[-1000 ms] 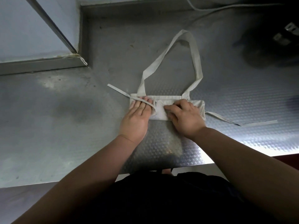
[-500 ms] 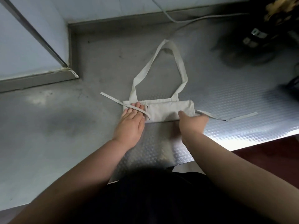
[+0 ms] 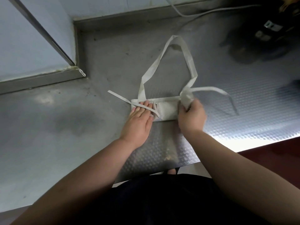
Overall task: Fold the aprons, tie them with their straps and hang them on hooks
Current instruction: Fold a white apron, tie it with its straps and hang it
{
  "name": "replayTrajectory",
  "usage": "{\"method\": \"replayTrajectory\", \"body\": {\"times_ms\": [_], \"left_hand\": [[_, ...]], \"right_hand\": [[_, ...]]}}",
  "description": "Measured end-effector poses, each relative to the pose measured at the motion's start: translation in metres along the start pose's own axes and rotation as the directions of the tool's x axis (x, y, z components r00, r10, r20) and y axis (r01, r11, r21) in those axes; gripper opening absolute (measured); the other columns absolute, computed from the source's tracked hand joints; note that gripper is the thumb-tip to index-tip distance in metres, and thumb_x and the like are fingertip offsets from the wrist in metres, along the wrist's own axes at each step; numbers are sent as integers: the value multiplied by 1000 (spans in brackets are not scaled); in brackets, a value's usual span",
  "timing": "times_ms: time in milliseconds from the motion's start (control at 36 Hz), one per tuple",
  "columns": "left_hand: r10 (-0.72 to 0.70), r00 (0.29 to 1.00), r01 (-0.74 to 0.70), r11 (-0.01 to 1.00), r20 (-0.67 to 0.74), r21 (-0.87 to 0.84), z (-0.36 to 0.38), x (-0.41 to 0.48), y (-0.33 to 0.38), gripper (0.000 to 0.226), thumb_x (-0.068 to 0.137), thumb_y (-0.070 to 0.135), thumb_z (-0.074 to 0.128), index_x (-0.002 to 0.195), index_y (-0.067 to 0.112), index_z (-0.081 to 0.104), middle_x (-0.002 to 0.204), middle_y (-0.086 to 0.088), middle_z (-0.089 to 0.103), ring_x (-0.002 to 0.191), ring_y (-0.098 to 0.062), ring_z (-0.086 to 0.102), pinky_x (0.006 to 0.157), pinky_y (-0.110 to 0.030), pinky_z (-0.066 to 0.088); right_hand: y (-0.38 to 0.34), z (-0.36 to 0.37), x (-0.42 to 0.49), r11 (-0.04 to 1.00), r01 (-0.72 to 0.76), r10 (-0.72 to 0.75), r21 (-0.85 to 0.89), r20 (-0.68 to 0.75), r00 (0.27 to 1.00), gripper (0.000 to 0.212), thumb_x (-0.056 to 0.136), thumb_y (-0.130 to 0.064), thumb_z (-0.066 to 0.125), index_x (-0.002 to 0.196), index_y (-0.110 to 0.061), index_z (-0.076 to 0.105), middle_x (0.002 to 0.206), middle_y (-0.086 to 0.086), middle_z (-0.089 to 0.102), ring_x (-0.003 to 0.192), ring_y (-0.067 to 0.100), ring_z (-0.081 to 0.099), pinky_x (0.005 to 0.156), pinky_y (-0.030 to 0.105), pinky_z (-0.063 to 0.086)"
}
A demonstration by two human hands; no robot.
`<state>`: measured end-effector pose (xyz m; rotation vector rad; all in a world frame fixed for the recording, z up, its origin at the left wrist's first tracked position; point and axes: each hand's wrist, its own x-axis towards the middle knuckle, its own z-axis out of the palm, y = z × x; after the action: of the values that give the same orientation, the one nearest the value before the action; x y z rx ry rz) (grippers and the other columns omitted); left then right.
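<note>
A cream apron (image 3: pixel 167 109) lies folded into a narrow band on the steel counter (image 3: pixel 243 111). Its neck loop (image 3: pixel 186 54) stretches away from me. My left hand (image 3: pixel 139 120) lies flat on the band's left end, with the left waist strap (image 3: pixel 120 98) running across its fingers. My right hand (image 3: pixel 191 117) grips the band's right end and lifts it off the counter, folding it toward the left. The right waist strap (image 3: pixel 217 90) swings up in the air, blurred.
A wall corner with a metal ledge (image 3: pixel 40 80) stands at the back left. A white cable (image 3: pixel 194 12) runs along the back. Dark objects (image 3: pixel 263 33) sit at the back right. The counter's front edge (image 3: pixel 243 148) is at the lower right.
My right hand has moved from the band's front edge to its right end and raised it. The right strap has lifted off the counter. My left hand has stayed put.
</note>
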<state>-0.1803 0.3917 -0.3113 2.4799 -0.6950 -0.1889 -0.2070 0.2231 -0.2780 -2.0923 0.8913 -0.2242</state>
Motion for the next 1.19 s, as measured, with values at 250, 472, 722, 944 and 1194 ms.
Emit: {"method": "replayTrajectory", "body": {"times_ms": [250,472,722,944,1194], "left_hand": [[-20,999,22,999,38,-33,-3,0,0,60,95,37,18,129,2,51,141,-15,46,138,-25,32,118,-36,13],[25,1000,-24,1000,10,-17,-11,-1,1,52,94,40,32,120,3,58,134,-13,53,129,-28,43,112,-23,15],[20,998,-29,988,58,155,-3,0,2,59,88,39,39,130,0,53,136,-22,50,131,-35,42,111,-44,24],[104,987,-94,992,-126,86,-16,-3,4,33,83,27,49,89,4,71,104,-11,60,90,-26,58,79,-35,50],[-344,939,289,776,8,-560,-35,13,24,13,86,18,66,76,18,75,72,5,68,72,-3,60,71,-20,45]], "right_hand": [[28,15,0,576,709,-719,-406,160,676,30,73,-6,47,86,-5,74,86,9,72,56,26,61,53,24,49],[34,14,-2,461,793,-741,-399,319,591,31,78,-7,44,94,-2,71,95,13,70,62,28,60,56,30,53],[-1,-3,0,436,809,-439,-394,692,574,60,68,-40,27,93,-5,68,102,10,63,86,32,60,81,35,48],[-17,4,11,807,574,-360,-141,653,666,21,89,-13,54,108,-9,59,98,4,64,91,23,58,73,24,40],[-21,1,10,914,394,-345,95,694,633,28,94,-19,55,86,4,68,87,26,58,72,23,49,64,26,36]]}}
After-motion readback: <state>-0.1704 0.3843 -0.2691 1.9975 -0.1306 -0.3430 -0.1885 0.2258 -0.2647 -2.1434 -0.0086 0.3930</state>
